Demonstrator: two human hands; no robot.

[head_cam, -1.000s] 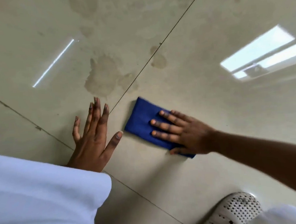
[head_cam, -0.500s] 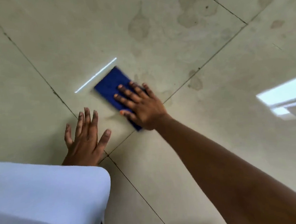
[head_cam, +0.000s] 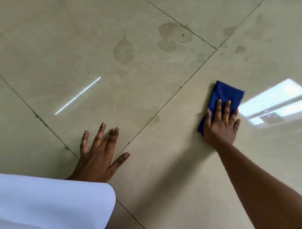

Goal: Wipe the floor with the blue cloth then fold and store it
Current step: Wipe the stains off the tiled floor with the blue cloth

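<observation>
Dried brownish stains (head_cam: 172,36) are noted at far centre. A thin light streak (head_cam: 77,95) is reflected at left, a window reflection (head_cam: 278,102) at right. A white garment (head_cam: 46,211) is seen near left.

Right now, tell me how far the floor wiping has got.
Done: nothing looks finished; the dried stains on the floor tiles remain. In hand: the right hand presses flat on the folded blue cloth, beside the window reflection, while the left hand rests flat on the floor. Left: wiping those stains, then folding and storing the cloth; no storage place is in view.
</observation>
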